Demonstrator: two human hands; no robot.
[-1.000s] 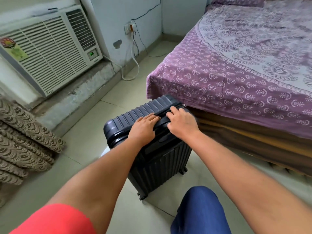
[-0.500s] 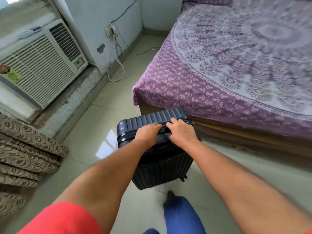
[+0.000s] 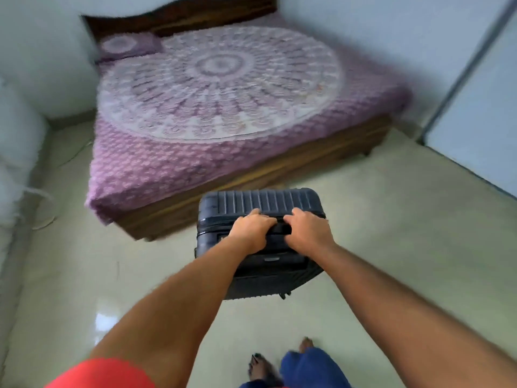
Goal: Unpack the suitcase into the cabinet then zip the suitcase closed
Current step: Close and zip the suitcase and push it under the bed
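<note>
hands: left (image 3: 253, 229), right (image 3: 307, 231) both curled round top handle | ribbed dark hard-shell suitcase (image 3: 260, 203) upright

1 suitcase (image 3: 260, 203), 1 bed (image 3: 223, 113) w/ 1 pillow (image 3: 126, 46), 2 hands: left (image 3: 253, 229), right (image 3: 307, 229).

Bright and soft, like daylight. Blurry all over, most at the left wall (image 3: 19, 141) and bed cover (image 3: 218, 88). Small white shine on the floor (image 3: 102, 322) near the lower left. Only faint shadows. Bent and stretched at the edges, with long, wide-looking arms.
</note>
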